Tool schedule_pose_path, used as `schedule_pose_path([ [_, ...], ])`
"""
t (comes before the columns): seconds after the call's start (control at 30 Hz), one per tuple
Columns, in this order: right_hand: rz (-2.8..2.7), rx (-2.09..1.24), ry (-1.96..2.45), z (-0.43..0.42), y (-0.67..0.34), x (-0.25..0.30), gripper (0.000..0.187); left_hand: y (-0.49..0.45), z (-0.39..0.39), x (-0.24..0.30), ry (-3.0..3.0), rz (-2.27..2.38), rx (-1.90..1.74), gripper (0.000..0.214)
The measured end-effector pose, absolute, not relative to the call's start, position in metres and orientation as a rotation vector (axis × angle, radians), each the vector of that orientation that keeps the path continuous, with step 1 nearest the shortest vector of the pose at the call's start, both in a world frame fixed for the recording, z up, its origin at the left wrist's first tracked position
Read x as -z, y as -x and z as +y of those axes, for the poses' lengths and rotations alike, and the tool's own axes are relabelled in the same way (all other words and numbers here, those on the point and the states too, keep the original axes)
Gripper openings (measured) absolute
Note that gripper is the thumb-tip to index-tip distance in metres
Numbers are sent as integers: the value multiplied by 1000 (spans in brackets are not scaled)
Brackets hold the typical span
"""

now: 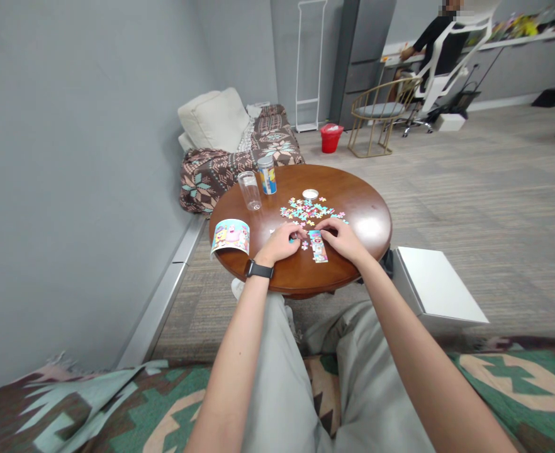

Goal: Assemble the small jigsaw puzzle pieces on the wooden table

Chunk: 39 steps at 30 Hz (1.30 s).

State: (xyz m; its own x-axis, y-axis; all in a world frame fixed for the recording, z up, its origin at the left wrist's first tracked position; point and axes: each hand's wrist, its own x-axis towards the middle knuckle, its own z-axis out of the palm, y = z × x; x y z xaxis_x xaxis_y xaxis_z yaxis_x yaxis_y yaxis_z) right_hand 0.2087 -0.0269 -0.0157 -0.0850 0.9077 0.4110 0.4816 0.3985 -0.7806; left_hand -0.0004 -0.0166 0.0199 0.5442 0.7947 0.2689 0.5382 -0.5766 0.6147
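My left hand, with a dark watch on its wrist, rests low over the table beside loose puzzle pieces. Its fingers are bent in; a light blue bit shows by the thumb, too small to name. My right hand has its thumb and forefinger at the top end of a joined strip of jigsaw puzzle, which shows a cartoon picture. Just left of that strip lies a loose pink piece. Beyond both hands spreads a pile of mixed puzzle pieces. A curved picture sheet stands at the table's left edge.
On the round wooden table are a clear glass, a printed can and a round lid. A white box stands to the right. Farther off are a red bin, a gold-framed chair and a seated person.
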Motion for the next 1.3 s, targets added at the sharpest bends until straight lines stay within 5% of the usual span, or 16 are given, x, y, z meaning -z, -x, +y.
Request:
schedule_pose_path([
  [1.3, -1724, -559, 1227, -28, -209, 14, 15, -1, -15, -15, -2354, 1056, -724, 12],
])
